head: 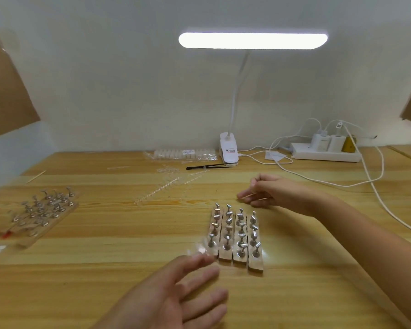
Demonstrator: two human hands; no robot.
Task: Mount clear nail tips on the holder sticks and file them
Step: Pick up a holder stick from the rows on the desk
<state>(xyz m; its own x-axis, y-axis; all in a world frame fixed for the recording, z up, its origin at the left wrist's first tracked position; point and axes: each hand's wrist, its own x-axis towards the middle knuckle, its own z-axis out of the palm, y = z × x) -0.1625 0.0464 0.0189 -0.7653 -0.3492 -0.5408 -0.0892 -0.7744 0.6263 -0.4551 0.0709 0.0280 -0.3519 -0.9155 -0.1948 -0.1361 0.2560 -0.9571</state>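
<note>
Four strips of metal holder sticks point(236, 233) stand side by side on the wooden table point(105, 269). My left hand point(176, 295) reaches toward their near left corner with its fingers stretched out and blurred. A small clear nail tip point(198, 250) shows at its fingertips; whether the hand holds it I cannot tell. My right hand point(268, 193) rests just beyond the strips and pinches a thin wooden stick point(259, 199). Clear nail tip strips point(166, 188) lie farther back at the centre.
A second set of holder sticks point(43, 210) on a clear base sits at the left. At the back are a bag of tips point(183, 154), a black tool point(207, 166), a clip lamp point(228, 150) and a power strip point(325, 151) with cables point(375, 186) trailing right.
</note>
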